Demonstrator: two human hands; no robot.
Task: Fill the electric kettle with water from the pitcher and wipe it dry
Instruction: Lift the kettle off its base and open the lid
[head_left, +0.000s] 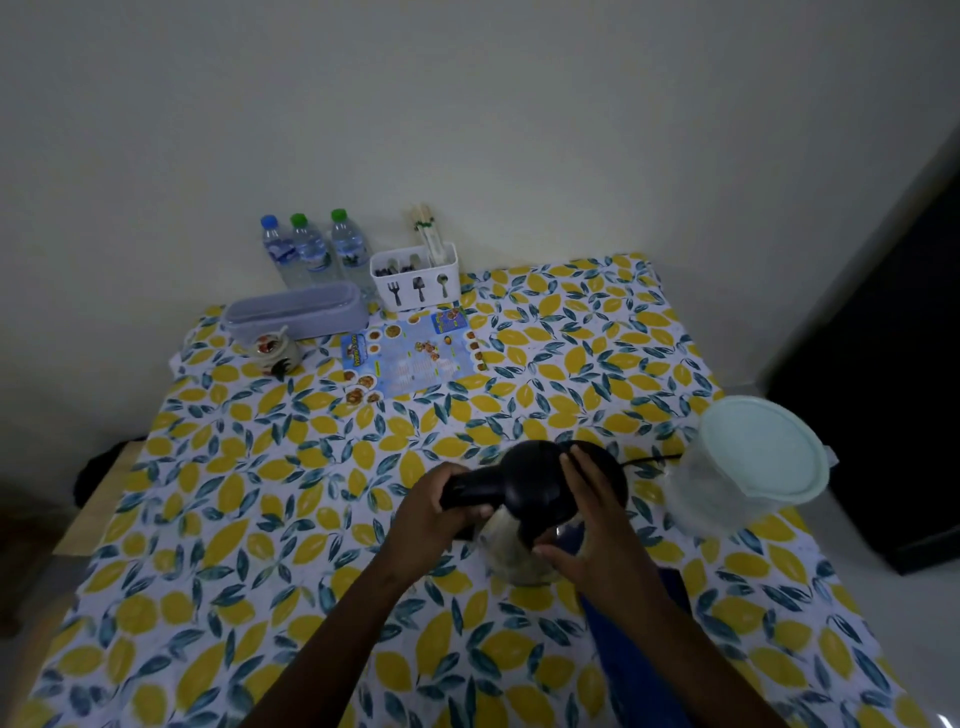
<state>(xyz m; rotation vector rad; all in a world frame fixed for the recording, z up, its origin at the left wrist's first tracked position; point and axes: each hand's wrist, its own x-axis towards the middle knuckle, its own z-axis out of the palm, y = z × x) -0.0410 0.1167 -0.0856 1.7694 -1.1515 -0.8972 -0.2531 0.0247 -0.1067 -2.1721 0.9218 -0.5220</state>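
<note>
The electric kettle (524, 488) has a black lid and handle over a clear glass body and stands at the table's near middle. My left hand (436, 514) is wrapped around its black handle on the left. My right hand (587, 525) cups the kettle's right side, fingers up on the lid and thumb low on the glass. A blue cloth (634, 629) shows under that palm and trails down beneath my forearm. The clear pitcher (748, 467) with a pale green lid stands to the right, apart from both hands.
The kettle's black base (610, 460) with its cord lies just behind the kettle. At the far edge by the wall stand three water bottles (311, 249), a white cutlery holder (415, 280), a grey box (296, 312), a small jar (275, 353) and a menu card (410, 358).
</note>
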